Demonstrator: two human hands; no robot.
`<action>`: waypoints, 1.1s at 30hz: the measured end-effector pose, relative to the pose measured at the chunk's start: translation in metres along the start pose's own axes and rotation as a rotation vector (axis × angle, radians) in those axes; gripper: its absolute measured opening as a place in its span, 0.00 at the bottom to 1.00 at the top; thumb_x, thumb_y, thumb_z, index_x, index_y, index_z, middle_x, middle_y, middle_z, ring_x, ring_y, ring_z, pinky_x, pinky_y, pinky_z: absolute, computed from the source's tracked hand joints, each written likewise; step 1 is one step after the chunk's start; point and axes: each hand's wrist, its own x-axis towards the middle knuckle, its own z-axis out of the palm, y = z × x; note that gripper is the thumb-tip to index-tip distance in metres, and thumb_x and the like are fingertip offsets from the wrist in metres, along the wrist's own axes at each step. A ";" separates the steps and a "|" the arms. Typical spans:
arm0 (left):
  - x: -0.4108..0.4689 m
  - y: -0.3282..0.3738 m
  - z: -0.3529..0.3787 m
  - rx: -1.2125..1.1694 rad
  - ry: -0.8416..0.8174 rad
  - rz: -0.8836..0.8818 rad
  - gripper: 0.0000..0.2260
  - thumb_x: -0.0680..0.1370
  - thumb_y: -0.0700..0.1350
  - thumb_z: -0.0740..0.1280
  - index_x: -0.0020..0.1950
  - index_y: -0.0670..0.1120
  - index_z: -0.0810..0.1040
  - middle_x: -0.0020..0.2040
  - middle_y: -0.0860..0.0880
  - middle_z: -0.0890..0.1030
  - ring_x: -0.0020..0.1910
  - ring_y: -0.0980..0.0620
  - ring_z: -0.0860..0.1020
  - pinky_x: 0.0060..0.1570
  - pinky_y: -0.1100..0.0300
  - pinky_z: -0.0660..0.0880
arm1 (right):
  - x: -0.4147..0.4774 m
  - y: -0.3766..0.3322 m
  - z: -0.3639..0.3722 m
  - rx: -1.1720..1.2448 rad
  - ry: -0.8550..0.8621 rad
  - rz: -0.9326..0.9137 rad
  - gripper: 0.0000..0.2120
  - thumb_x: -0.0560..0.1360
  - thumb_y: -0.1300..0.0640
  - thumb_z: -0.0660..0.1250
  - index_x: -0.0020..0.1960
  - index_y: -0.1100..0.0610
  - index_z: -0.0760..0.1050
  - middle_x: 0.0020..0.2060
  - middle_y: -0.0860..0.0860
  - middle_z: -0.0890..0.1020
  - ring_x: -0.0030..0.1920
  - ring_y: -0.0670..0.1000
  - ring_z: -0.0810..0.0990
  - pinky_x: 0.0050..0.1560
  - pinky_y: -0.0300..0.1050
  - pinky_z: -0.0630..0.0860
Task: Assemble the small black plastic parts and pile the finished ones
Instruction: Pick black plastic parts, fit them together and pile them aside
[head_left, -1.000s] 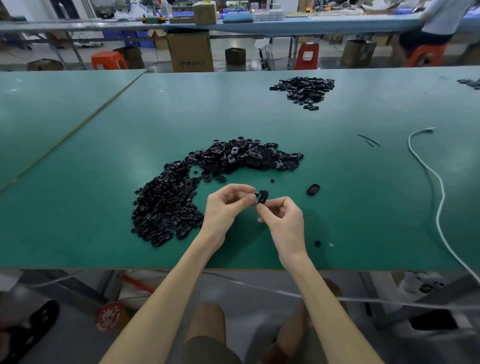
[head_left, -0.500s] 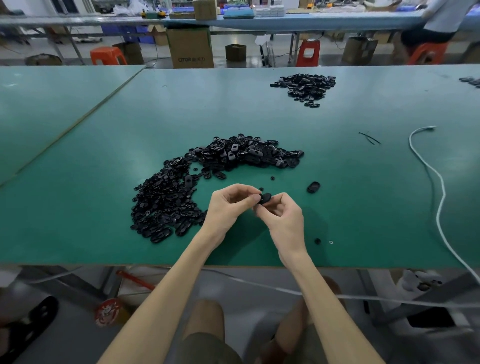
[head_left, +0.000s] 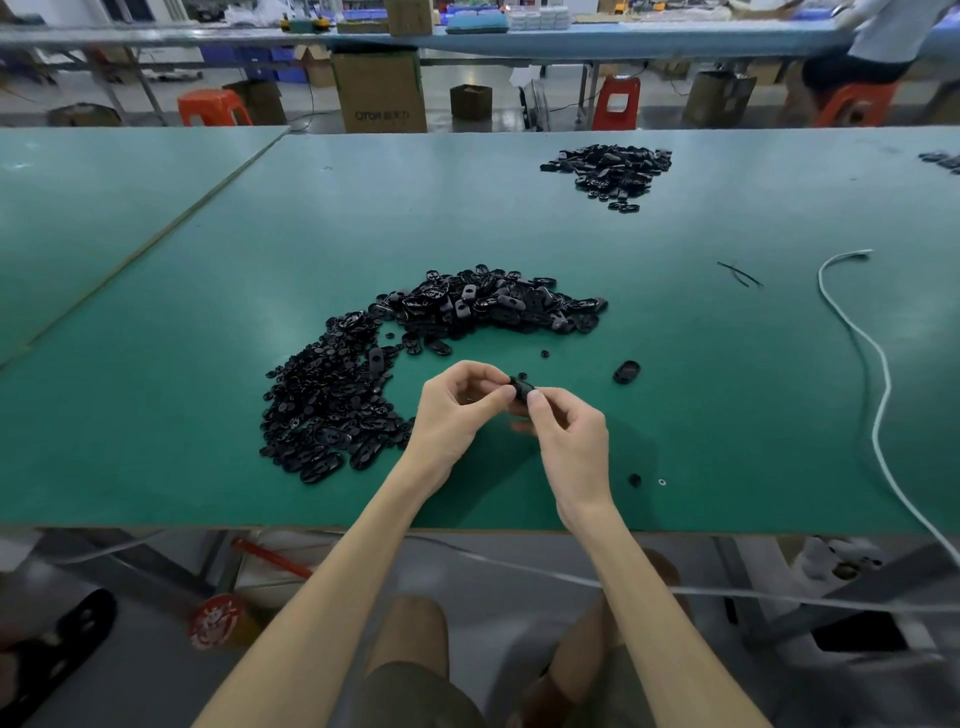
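Left hand (head_left: 457, 410) and right hand (head_left: 567, 441) pinch one black part (head_left: 521, 388).

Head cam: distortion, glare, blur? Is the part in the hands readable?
Head view: wide-angle stretch toward the edges; soft sheen on the table, no hard glare; faint shadow right of the right hand; part black and half covered, detail lost; bottom soft.

Cardboard box (head_left: 381, 85) front: "QTOR", rest unreadable.

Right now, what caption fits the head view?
Left hand and right hand pinch a small black plastic part over the green worktable beside a heap of black parts.
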 end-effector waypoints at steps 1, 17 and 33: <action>0.000 -0.001 0.001 0.006 0.010 -0.003 0.05 0.76 0.39 0.76 0.49 0.46 0.83 0.39 0.52 0.84 0.41 0.56 0.81 0.45 0.66 0.76 | 0.000 0.000 0.000 0.008 0.005 -0.001 0.10 0.83 0.61 0.65 0.50 0.56 0.85 0.43 0.47 0.88 0.47 0.48 0.88 0.52 0.51 0.85; -0.001 0.001 0.001 0.094 0.021 -0.018 0.08 0.76 0.39 0.76 0.52 0.45 0.81 0.37 0.55 0.82 0.38 0.57 0.79 0.42 0.66 0.75 | 0.000 0.000 -0.003 0.024 0.031 -0.008 0.06 0.82 0.64 0.67 0.52 0.57 0.82 0.41 0.51 0.87 0.42 0.50 0.87 0.45 0.46 0.84; -0.003 0.000 0.003 0.132 -0.064 0.000 0.03 0.76 0.45 0.77 0.47 0.48 0.86 0.42 0.44 0.86 0.40 0.55 0.80 0.44 0.64 0.75 | 0.001 0.004 -0.007 0.076 0.064 0.002 0.06 0.83 0.64 0.65 0.53 0.61 0.81 0.37 0.49 0.85 0.36 0.45 0.81 0.39 0.40 0.78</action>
